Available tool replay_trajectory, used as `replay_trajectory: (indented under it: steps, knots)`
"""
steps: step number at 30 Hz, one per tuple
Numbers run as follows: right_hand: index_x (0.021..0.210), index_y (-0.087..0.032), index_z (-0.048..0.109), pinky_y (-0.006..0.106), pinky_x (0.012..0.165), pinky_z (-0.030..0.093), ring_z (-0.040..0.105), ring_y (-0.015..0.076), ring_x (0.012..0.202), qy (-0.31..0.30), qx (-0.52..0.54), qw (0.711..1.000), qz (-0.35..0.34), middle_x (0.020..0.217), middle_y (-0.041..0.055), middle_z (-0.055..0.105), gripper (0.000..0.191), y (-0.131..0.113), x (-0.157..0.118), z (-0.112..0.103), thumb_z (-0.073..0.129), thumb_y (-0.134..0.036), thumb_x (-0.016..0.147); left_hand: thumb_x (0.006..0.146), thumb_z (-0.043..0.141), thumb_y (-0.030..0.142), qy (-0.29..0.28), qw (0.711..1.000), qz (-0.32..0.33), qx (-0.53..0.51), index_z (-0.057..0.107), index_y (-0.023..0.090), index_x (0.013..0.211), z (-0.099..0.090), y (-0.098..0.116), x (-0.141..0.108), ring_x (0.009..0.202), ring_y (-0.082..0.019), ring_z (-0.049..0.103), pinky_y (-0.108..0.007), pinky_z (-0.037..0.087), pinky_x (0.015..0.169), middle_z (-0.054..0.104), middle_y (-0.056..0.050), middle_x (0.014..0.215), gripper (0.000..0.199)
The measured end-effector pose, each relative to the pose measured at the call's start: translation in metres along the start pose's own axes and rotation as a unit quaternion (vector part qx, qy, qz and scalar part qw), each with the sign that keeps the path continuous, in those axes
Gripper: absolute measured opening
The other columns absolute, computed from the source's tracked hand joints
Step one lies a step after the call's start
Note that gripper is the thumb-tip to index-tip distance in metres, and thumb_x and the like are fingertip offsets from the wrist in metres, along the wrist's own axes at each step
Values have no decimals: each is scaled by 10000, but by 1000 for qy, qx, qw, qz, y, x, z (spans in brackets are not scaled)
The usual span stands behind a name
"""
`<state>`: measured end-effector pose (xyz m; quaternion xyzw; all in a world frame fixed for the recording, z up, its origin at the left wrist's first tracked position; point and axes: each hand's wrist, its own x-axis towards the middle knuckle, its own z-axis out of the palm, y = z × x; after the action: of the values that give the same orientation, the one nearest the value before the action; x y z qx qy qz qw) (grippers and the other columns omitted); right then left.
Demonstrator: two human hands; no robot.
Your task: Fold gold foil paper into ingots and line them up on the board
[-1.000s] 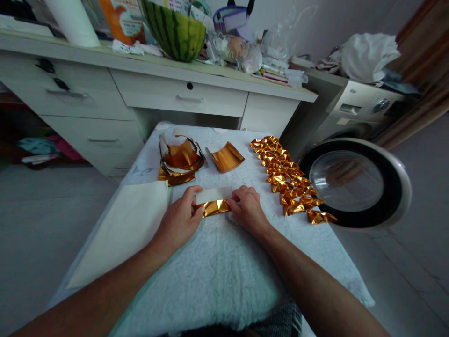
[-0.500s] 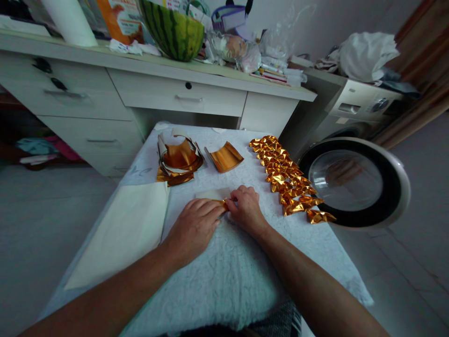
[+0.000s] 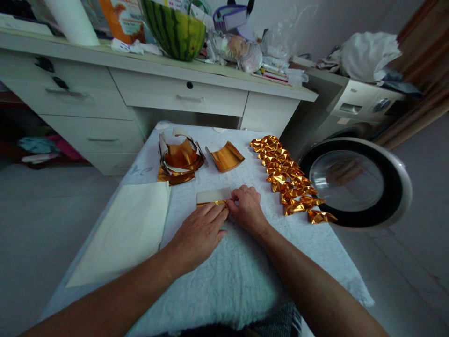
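Observation:
A sheet of gold foil paper (image 3: 213, 195) lies pale side up in front of me, its near edge folded over in a thin gold strip. My left hand (image 3: 201, 229) lies flat with fingers stretched out, the tips on that folded edge. At the right end of the sheet, my right hand (image 3: 246, 206) is closed, thumb and curled fingers pinching its corner. Beyond the hands rest a curved gold sheet (image 3: 228, 157) and a curled stack of gold foil paper (image 3: 180, 157). Folded gold foil pieces (image 3: 280, 171) stand in rows to the right.
A cream sheet (image 3: 122, 229) covers the left of the cloth-covered table (image 3: 210, 290). Behind it stands a white desk (image 3: 213, 100) with a cut watermelon (image 3: 173, 32) and clutter. A washing machine's open round door (image 3: 354, 182) comes close to the table's right edge.
My left hand has slid slightly right and nearer me, baring more of the sheet and its gold folded strip. The right hand stays at the corner.

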<state>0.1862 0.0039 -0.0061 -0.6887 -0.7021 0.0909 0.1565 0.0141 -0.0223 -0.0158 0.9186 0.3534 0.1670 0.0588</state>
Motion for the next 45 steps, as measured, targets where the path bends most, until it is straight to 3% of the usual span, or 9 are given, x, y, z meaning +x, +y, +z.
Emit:
replay_trajectory:
  steps: [12,18,29,32,37,45]
  knots:
    - [823,-187,658,331,740,271,478,233,913,6,7,1000,10,918,74,612,114,1,-1,-2,589,-270,861,881,590,321,-24,999,-24,7,504,188,1322,-4,1,3,1148,-288,498,-445,406,1006,588,-86,1299,468]
    - [850,-193,663,325,739,274,476,234,927,-7,-8,1000,24,947,71,613,122,-2,-1,-3,586,-286,868,893,584,318,-41,999,-25,9,465,194,1369,-8,3,3,1222,-279,453,-454,390,1031,501,-61,1439,507]
    - [899,-189,631,340,765,308,482,242,917,24,13,999,30,936,70,606,92,3,-1,-3,580,-232,836,897,581,339,-40,999,-5,28,535,161,1286,-4,0,2,1274,-263,474,-432,376,1087,553,-92,1386,431]
    - [983,-193,617,337,793,320,474,239,942,41,33,999,-6,997,69,599,169,4,-1,-3,568,-184,822,899,574,343,-40,999,-4,31,542,166,1275,-3,0,2,1268,-270,488,-441,394,1076,558,-98,1381,417]
    - [825,-198,645,314,802,332,485,197,866,-30,55,988,-143,902,38,623,229,5,2,-3,458,-66,843,902,567,336,-25,999,2,34,528,148,1295,-2,0,0,1295,-263,481,-438,385,1098,552,-121,1389,437]
    - [861,-186,652,319,788,332,486,197,871,-17,6,991,-134,928,43,634,203,-2,-3,-5,481,-82,831,875,607,293,-39,998,-5,59,546,83,1314,-10,5,-3,1303,-283,502,-439,419,1094,554,-170,1391,491]
